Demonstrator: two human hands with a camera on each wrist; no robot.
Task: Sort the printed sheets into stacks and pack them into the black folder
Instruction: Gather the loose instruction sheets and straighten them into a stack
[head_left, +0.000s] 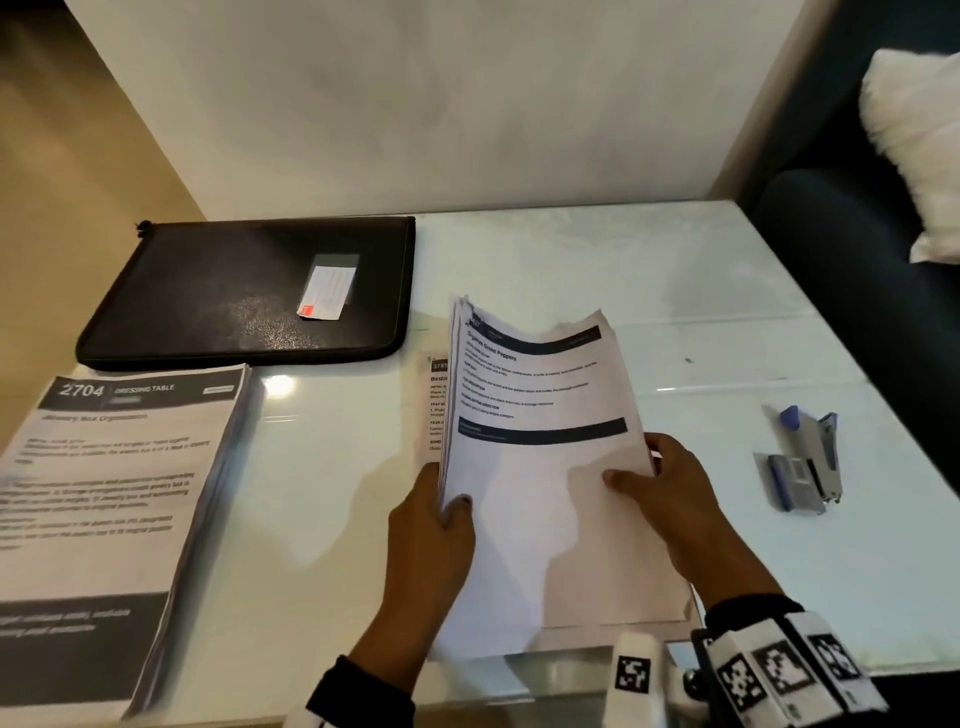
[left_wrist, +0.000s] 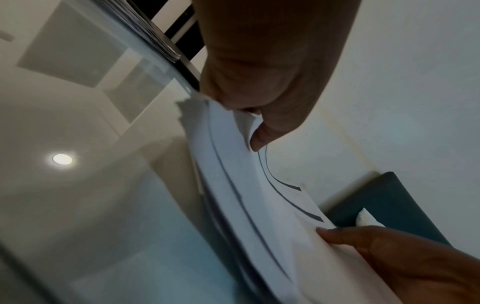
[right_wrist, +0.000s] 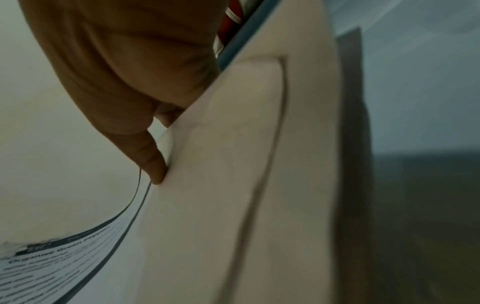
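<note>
A bundle of printed sheets (head_left: 535, 415) is lifted off the white table, its top page headed "Organize Green Peppers". My left hand (head_left: 434, 525) grips the bundle's left edge, thumb on top; the same bundle (left_wrist: 233, 174) shows in the left wrist view. My right hand (head_left: 670, 493) pinches the right edge of the bundle's top sheets (right_wrist: 221, 164), thumb on the page. More sheets (head_left: 623, 597) lie flat on the table below. A second stack (head_left: 114, 493), headed "2704 Dressing Table", lies at the left. The black folder (head_left: 249, 296) lies closed at the back left.
A blue and grey stapler (head_left: 805, 462) lies at the right of the glossy white table (head_left: 675, 291). Another printed sheet (head_left: 434, 405) peeks out under the lifted bundle. A dark sofa with a white cushion (head_left: 919, 145) stands to the right, a wall behind.
</note>
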